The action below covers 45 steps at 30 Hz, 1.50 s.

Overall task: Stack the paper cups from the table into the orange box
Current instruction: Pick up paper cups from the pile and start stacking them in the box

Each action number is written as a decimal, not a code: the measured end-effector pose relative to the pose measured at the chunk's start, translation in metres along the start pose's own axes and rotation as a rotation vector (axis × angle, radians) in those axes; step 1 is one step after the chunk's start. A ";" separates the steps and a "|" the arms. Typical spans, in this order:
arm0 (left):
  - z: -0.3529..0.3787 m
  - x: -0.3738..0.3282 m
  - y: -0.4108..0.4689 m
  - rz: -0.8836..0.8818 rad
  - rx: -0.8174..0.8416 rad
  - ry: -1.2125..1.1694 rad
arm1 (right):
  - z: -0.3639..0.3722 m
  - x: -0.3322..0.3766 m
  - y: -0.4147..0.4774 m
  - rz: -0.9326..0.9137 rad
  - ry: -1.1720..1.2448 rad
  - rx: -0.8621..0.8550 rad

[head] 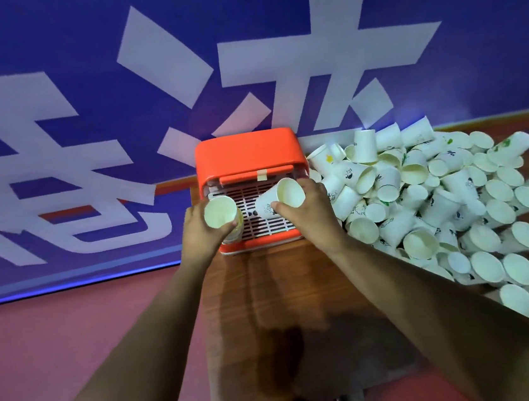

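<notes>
Your left hand (199, 232) grips one cup (220, 212), your right hand (309, 216) another, over the orange box (244, 153); nearly the whole pile (454, 198) waits, I judge.

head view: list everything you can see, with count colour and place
orange box: one, orange, open, far end of table
grid: one, white, inside the box
loose paper cups: too many to count, white, heaped on the table right of the box
left cup: one, white, at the box's left front corner
right cup: one, white with dark print, tilted over the grid
table: one, brown wood
banner: one, blue with white characters, behind the table
left hand: grips left cup
right hand: grips right cup
</notes>
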<state>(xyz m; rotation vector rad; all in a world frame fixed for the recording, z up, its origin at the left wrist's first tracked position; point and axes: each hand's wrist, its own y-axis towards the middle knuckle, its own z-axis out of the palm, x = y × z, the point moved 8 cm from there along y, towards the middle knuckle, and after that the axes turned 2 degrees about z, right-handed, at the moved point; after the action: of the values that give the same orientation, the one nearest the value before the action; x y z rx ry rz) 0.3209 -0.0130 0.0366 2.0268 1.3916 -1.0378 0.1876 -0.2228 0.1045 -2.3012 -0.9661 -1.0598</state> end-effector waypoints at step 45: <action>0.029 0.065 -0.002 -0.164 0.231 -0.335 | 0.129 -0.015 0.015 -0.052 -0.232 0.426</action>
<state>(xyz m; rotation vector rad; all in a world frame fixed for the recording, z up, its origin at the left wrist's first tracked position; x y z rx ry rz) 0.3230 0.0038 -0.0326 1.8011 1.3230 -1.5921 0.2546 -0.1590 0.0119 -2.0754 -1.2125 -0.5422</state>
